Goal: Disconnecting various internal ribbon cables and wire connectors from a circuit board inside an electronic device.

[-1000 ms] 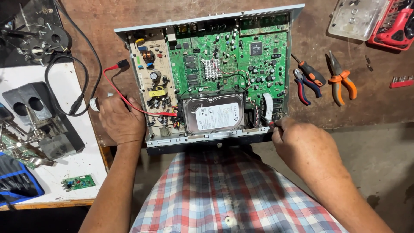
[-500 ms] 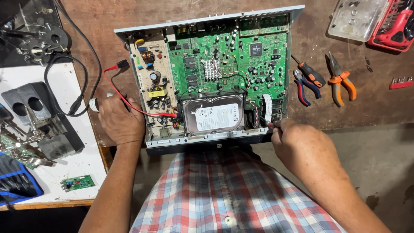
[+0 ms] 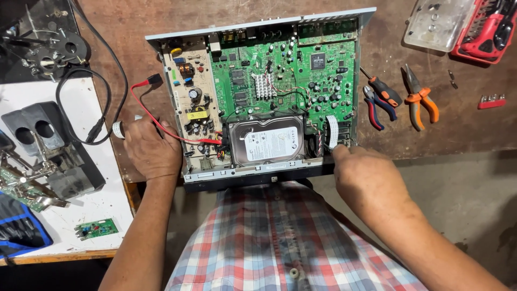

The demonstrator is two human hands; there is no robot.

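Observation:
An opened electronics chassis [image 3: 245,178] lies on the brown bench, holding a green main board [image 3: 291,70], a beige power board [image 3: 191,102] and a silver hard drive [image 3: 267,141]. My left hand [image 3: 151,151] rests palm down just left of the chassis, fingers curled, with a white flat cable end [image 3: 117,129] poking out at its fingertips. A red cable [image 3: 142,102] runs past that hand into the chassis. My right hand [image 3: 366,178] is at the front right corner, its fingertips bunched by a white ribbon cable [image 3: 332,131]; what they pinch is hidden.
Pliers with red-blue handles [image 3: 374,102], orange-handled cutters [image 3: 420,99] and a small screwdriver lie right of the chassis. A clear parts box [image 3: 439,24] and a red tool case [image 3: 487,32] sit at the top right. A white side table [image 3: 102,205] carries a small green board [image 3: 97,228] and black gear.
My right hand's fingertips have shifted very slightly at the chassis corner. My left hand and the chassis have stayed put.

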